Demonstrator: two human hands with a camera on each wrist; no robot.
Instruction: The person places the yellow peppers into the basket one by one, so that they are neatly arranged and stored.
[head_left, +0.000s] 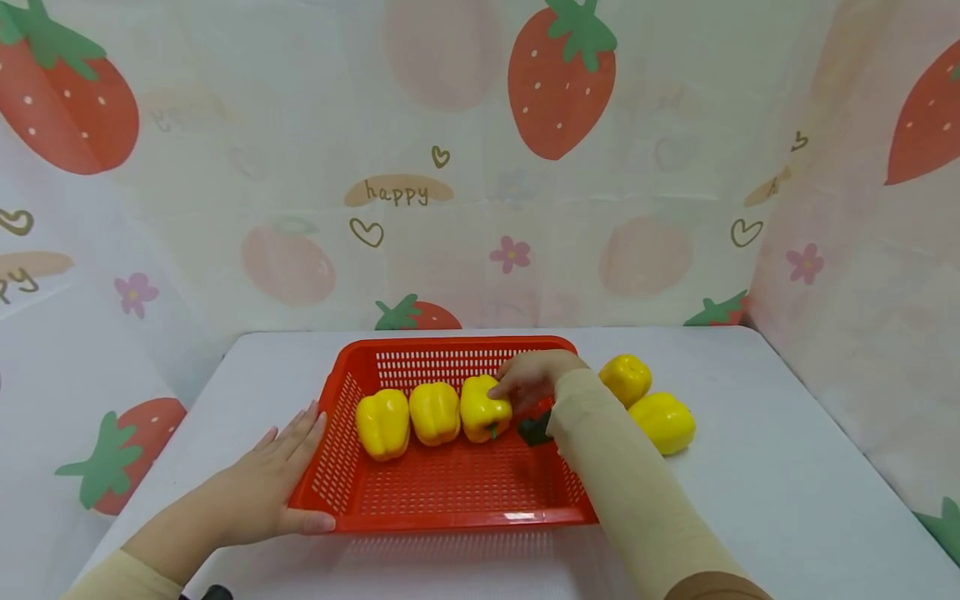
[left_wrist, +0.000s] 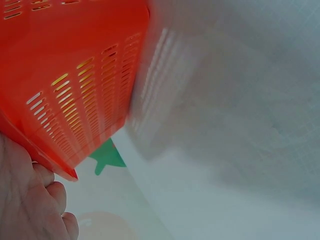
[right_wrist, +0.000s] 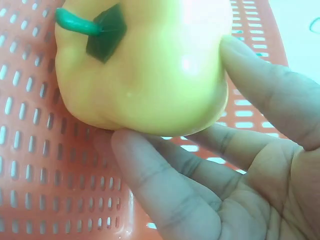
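Note:
A red plastic basket (head_left: 450, 523) with slotted walls stands on the table. Inside it, three yellow bell peppers sit in a row: a left one (head_left: 383, 425), a middle one (head_left: 435, 414) and a right one (head_left: 485, 410). My right hand (head_left: 536, 379) reaches over the basket and holds the right pepper; in the right wrist view the thumb (right_wrist: 270, 90) touches one side of this pepper (right_wrist: 145, 70) and the fingers the other. Its green stem shows clearly there. My left hand (head_left: 262, 487) rests on the basket's left rim, fingers extended, thumb at the front corner.
Two more yellow bell peppers, a farther one (head_left: 627, 379) and a nearer one (head_left: 663, 423), lie on the white table (head_left: 780, 475) right of the basket, partly behind my right sleeve. A strawberry-print curtain (head_left: 465, 167) hangs behind and at both sides.

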